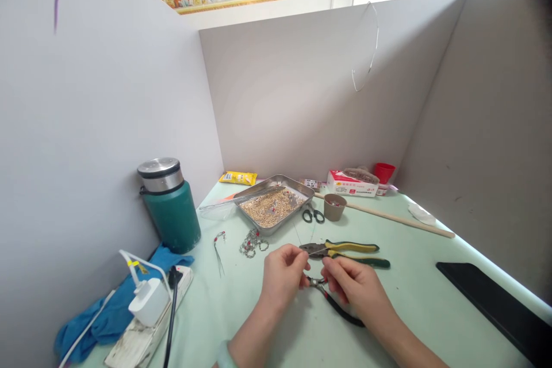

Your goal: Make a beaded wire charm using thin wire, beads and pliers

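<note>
My left hand (282, 270) is closed in a pinch on a thin wire (318, 252). The wire stretches toward my right hand (356, 282), whose thumb and fingers are pinched together at its other side. Fine strands rise just beyond the fingertips. Behind the hands lie combination pliers (353, 247) with yellow and dark green handles. Beneath them rest small black-handled pliers (342, 309), partly hidden by my right hand. To the left are a heap of metal chain (252, 243) and a short beaded piece with wire tails (218, 250).
A metal tray (271, 230) holds many gold beads. Near it stand black scissors (313, 216) and a brown cup (334, 207). A wooden stick (401, 218) crosses the back right. At left are a green flask (172, 218) and a power strip (150, 322); a black slab (491, 305) lies right.
</note>
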`<state>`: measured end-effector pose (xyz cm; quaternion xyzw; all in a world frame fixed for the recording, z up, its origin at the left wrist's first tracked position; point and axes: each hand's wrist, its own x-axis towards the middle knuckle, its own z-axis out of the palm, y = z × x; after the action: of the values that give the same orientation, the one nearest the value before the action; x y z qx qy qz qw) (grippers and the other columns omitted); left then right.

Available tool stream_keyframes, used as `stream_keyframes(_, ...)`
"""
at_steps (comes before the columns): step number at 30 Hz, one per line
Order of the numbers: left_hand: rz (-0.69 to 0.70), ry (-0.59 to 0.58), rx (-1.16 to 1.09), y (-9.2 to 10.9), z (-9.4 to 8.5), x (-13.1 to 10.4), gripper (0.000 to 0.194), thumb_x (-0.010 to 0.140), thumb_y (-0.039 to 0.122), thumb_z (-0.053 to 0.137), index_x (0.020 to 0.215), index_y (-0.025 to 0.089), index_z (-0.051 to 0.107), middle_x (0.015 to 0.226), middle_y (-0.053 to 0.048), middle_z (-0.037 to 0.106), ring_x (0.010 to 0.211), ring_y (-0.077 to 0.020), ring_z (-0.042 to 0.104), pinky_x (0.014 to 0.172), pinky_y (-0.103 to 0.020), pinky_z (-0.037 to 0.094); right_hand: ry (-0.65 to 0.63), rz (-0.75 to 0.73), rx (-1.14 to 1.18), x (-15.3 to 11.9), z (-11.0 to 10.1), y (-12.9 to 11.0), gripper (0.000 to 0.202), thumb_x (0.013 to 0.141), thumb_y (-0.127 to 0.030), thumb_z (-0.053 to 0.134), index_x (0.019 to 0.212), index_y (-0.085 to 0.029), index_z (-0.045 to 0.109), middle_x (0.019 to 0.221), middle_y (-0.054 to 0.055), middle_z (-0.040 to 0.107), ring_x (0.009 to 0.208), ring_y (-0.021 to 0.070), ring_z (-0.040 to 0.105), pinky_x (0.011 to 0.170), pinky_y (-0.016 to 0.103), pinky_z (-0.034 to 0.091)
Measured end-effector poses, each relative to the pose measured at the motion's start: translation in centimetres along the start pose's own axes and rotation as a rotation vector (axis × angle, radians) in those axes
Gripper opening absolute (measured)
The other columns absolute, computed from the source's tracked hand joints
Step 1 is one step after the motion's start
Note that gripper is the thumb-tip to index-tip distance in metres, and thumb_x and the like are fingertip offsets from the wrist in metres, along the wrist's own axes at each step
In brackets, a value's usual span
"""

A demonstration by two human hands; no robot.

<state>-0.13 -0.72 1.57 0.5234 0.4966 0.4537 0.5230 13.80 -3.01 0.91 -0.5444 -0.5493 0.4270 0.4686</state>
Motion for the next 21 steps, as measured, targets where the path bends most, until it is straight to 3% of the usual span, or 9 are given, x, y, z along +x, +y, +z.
stream_keyframes(2, 0.061, 0.013, 0.152, -0.1, -0.1, -0.2, 0.021, 0.073, 0.035, 0.051, 0.063, 0.017, 0.056, 0.058, 0.000, 0.058, 0.040, -0.0105, 0.050, 0.042, -0.022, 0.036, 0.061, -0.153, -0.158, -0.3, -0.2, 0.0, 0.033, 0.077, -0.047, 0.050, 0.068, -0.018, 0.060, 0.058, 0.001, 0.057, 0.042, 0.0097, 0.043, 0.043, 0.023, 0.034)
stream_keyframes(4, 0.182, 0.001, 0.332, -0.3, 0.0, -0.5, 0.022, 0.076, 0.032, 0.047, 0.063, 0.018, 0.058, 0.058, -0.001, 0.058, 0.044, -0.0115, 0.051, 0.046, -0.022, 0.035, 0.120, -0.285, -0.272, -0.5, -0.3, 0.0, 0.027, 0.080, -0.042, 0.049, 0.086, -0.020, 0.063, 0.062, 0.001, 0.060, 0.049, 0.0126, 0.050, 0.051, 0.025, 0.040)
stream_keyframes(7, 0.403, -0.006, 0.597, -0.4, 0.3, -1.2, 0.024, 0.080, 0.028, 0.042, 0.066, 0.020, 0.060, 0.062, -0.003, 0.060, 0.055, -0.0136, 0.052, 0.053, -0.024, 0.034, 0.119, -0.307, -0.383, -0.7, -0.2, 0.2, 0.029, 0.083, -0.038, 0.045, 0.102, -0.021, 0.060, 0.052, -0.001, 0.057, 0.049, 0.0147, 0.053, 0.053, 0.025, 0.042)
stream_keyframes(10, 0.518, -0.032, 0.750, -0.4, 0.7, -1.7, 0.027, 0.083, 0.027, 0.038, 0.071, 0.020, 0.060, 0.067, -0.005, 0.061, 0.059, -0.0151, 0.051, 0.055, -0.025, 0.032, 0.074, -0.306, -0.466, -0.8, -0.1, 0.3, 0.025, 0.085, -0.036, 0.041, 0.091, -0.022, 0.061, 0.051, -0.001, 0.058, 0.047, 0.0150, 0.054, 0.050, 0.025, 0.041)
stream_keyframes(15, 0.490, -0.048, 0.762, -0.7, 1.1, -1.5, 0.022, 0.079, 0.022, 0.040, 0.061, 0.019, 0.052, 0.059, -0.003, 0.056, 0.053, -0.0131, 0.046, 0.051, -0.024, 0.029, 0.082, -0.419, -0.421, -0.7, 0.0, 0.5, 0.025, 0.085, -0.033, 0.040, 0.080, -0.020, 0.061, 0.063, 0.002, 0.064, 0.058, 0.0152, 0.058, 0.056, 0.023, 0.043)
stream_keyframes(18, 0.460, -0.029, 0.671, -0.6, 0.9, -1.1, 0.022, 0.078, 0.022, 0.042, 0.057, 0.018, 0.048, 0.055, -0.001, 0.053, 0.051, -0.0113, 0.045, 0.050, -0.022, 0.029, 0.090, -0.407, -0.350, -0.6, 0.1, 0.5, 0.025, 0.084, -0.034, 0.042, 0.086, -0.020, 0.063, 0.060, 0.001, 0.062, 0.053, 0.0141, 0.056, 0.054, 0.022, 0.043)
stream_keyframes(21, 0.304, 0.024, 0.466, -0.1, 0.4, -0.7, 0.021, 0.076, 0.026, 0.043, 0.057, 0.018, 0.047, 0.051, 0.001, 0.051, 0.045, -0.0096, 0.044, 0.045, -0.021, 0.029, 0.164, -0.342, -0.292, -0.7, 0.2, 0.0, 0.025, 0.081, -0.038, 0.047, 0.085, -0.019, 0.061, 0.049, -0.003, 0.053, 0.043, 0.0118, 0.047, 0.047, 0.022, 0.039)
